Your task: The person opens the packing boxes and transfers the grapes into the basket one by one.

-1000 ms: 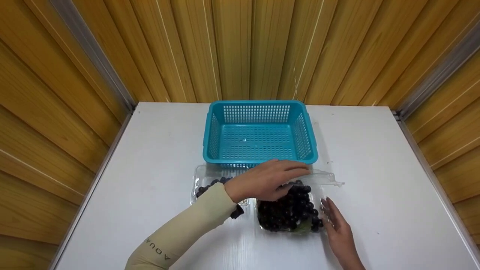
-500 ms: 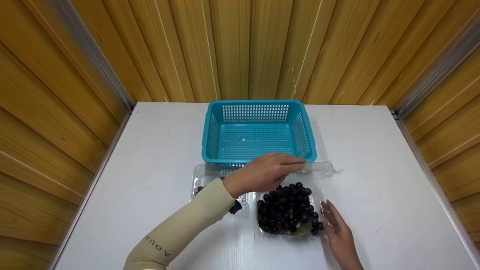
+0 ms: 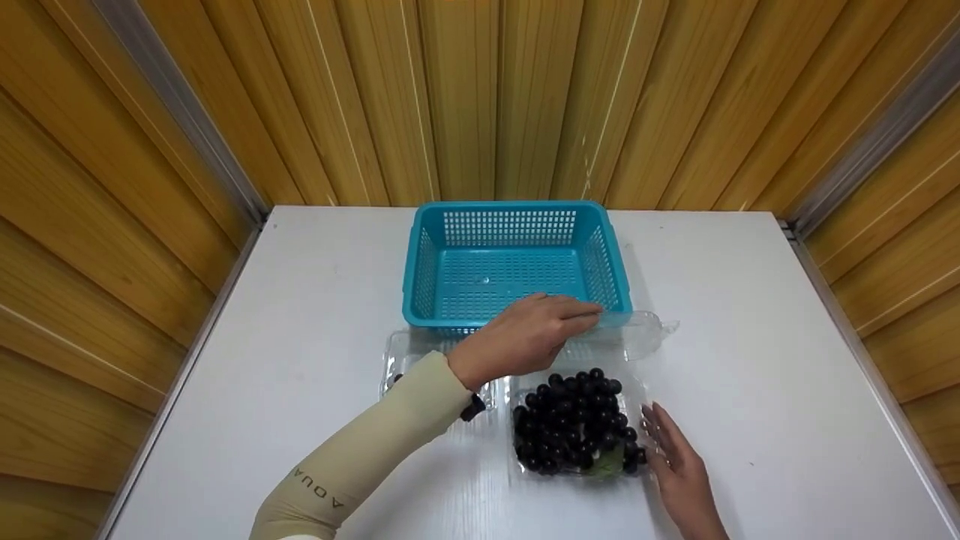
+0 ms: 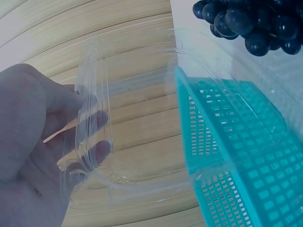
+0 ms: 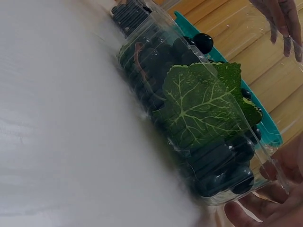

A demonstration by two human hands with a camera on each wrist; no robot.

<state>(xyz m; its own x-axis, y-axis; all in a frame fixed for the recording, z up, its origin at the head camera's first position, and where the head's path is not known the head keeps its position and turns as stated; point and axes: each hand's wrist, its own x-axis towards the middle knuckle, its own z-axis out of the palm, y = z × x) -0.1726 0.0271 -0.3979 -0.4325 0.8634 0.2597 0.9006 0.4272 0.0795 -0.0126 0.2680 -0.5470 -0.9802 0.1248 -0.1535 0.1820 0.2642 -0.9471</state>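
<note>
A clear plastic clamshell container (image 3: 638, 390) full of dark grapes (image 3: 566, 424) stands on the white table, its clear lid (image 3: 642, 334) raised along the far side. My left hand (image 3: 521, 334) holds the lid's edge; in the left wrist view the thumb lies on one side of the plastic and the fingers show through it. At the container's right end, my right hand (image 3: 681, 472) grips the corner, thumb near the rim and fingers against the outer wall in the right wrist view. A green vine leaf (image 5: 199, 104) shows inside the front wall.
A teal mesh basket (image 3: 517, 206) stands just behind the container, with the lid overlapping its front rim. To the left, partly hidden by my left forearm, sits another clear container (image 3: 405, 345) with dark grapes. Wooden panels (image 3: 495, 97) enclose the table.
My left hand has moved up and back toward the basket, tilting the lid farther from the grapes and uncovering more of them. The right hand stays at the container's right end.
</note>
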